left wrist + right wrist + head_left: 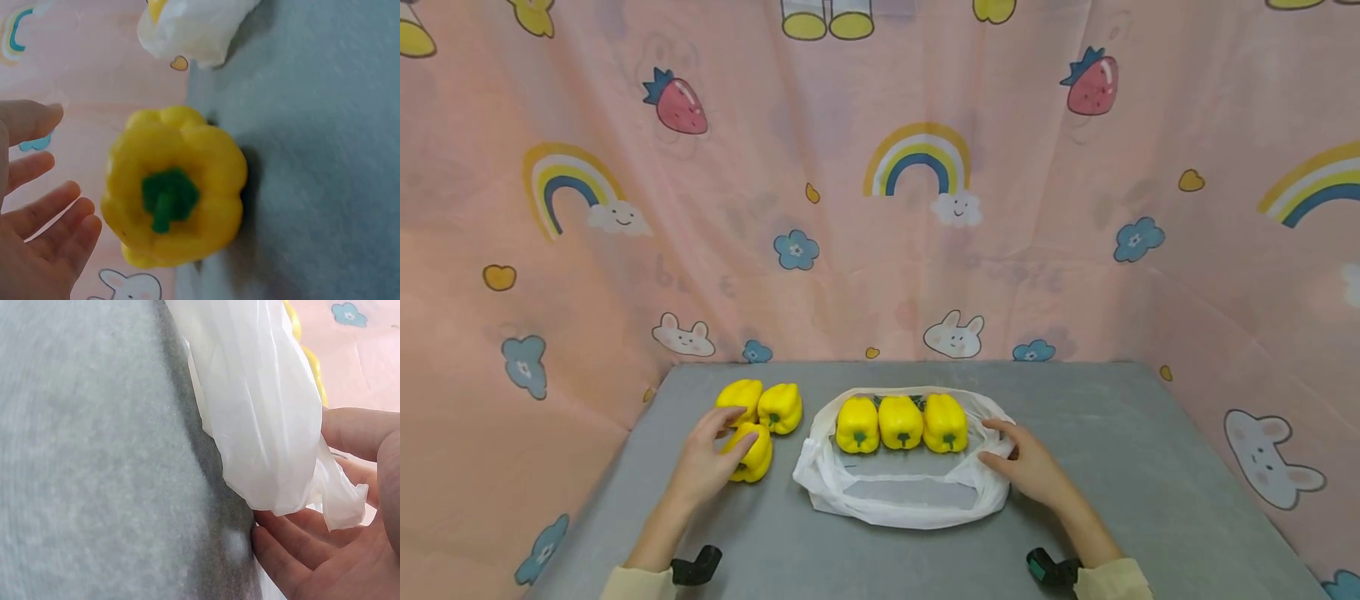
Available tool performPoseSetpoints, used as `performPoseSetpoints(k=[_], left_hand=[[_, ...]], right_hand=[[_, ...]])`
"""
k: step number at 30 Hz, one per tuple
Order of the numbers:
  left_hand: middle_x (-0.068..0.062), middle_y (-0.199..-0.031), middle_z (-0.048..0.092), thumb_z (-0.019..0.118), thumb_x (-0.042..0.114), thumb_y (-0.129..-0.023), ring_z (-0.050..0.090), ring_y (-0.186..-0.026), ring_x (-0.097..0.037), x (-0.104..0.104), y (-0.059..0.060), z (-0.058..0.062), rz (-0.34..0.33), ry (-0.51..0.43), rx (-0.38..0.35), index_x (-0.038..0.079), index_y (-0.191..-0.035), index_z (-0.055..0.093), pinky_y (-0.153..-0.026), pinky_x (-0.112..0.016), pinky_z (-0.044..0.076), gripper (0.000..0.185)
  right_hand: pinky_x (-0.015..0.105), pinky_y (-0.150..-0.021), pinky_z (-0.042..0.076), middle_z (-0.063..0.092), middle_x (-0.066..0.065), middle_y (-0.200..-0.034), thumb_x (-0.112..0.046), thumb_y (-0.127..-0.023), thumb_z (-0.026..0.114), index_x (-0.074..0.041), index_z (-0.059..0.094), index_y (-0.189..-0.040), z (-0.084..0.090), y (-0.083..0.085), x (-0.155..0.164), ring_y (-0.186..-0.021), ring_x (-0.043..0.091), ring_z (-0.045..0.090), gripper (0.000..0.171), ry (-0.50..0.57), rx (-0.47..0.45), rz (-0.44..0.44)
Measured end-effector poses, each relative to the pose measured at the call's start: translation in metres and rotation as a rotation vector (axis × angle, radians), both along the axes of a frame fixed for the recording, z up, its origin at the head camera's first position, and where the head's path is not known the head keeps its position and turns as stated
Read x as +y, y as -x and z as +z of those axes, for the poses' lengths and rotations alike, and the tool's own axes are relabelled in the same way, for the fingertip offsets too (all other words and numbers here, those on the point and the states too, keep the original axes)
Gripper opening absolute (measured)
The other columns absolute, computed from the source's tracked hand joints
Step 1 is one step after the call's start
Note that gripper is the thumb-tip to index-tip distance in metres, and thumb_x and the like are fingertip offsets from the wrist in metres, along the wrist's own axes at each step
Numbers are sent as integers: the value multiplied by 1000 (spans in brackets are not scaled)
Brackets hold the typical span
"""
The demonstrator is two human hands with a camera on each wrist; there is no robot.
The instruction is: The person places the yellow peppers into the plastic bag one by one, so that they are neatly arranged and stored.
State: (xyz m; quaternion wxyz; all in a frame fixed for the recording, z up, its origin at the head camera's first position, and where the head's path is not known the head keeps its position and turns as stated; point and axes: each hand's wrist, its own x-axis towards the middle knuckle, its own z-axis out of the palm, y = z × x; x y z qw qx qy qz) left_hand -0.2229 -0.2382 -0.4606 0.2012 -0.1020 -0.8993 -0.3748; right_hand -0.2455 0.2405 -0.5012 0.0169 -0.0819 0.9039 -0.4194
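Left hand [711, 457], fingers spread, cups the nearest yellow pepper [751, 452] left of the bag [895, 492] mid-table; right hand [1026, 463] pinches the bag's rim. Best wrap it fully, keeping the mouth wide.

Curtained tabletop booth [880, 208]

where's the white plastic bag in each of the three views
Head: the white plastic bag lies centre on the grey table, three yellow peppers inside, the right hand at its right edge.
Left wrist: only a corner of it shows, at top centre.
Right wrist: it fills the upper middle, against the fingers.
Shared landmark: the grey table.
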Motion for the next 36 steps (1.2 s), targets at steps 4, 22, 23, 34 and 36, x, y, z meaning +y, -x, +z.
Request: performPoseSetpoints(k=[4,22,23,34,36], left_hand=[[-22,-128,60,78,18,-92,58,-111,-38,-8,2,-5,-12,5,-70,-4,-130,62,-93,-57,50,47],[-19,-149,43,69,49,-94,44,-131,-38,-19,1,-20,-19,16,-420,12,-151,47,-109,-66,34,71],[-19,-149,43,68,51,-94,45,-130,-38,-18,1,-20,-22,19,-433,13,-152,47,-109,-66,34,72],[-18,-145,48,73,48,-92,48,-127,-35,-18,2,-21,-2,-11,-426,11,-147,51,-107,-60,38,70],[-17,-144,49,74,47,-92,49,-125,-35,-17,2,-20,0,-10,-412,11,-146,52,-106,-59,40,69]], right_hand=[[32,-65,45,58,18,-126,-29,-95,73,-7,54,-144,0,0,0,-80,21,50,58,-1,-10,-6],[31,-63,44,58,17,-125,-30,-93,75,-6,55,-143,2,-4,-2,-78,21,50,58,4,-9,-25],[31,-63,44,58,17,-125,-30,-93,75,-6,55,-143,2,-4,-3,-78,21,50,58,4,-11,-28],[32,-65,45,56,19,-129,-30,-94,74,-7,54,-144,1,-3,-3,-80,21,51,58,-7,-18,-40],[32,-65,45,56,19,-131,-31,-94,74,-8,54,-144,1,-3,-2,-80,21,51,59,-10,-20,-45]])
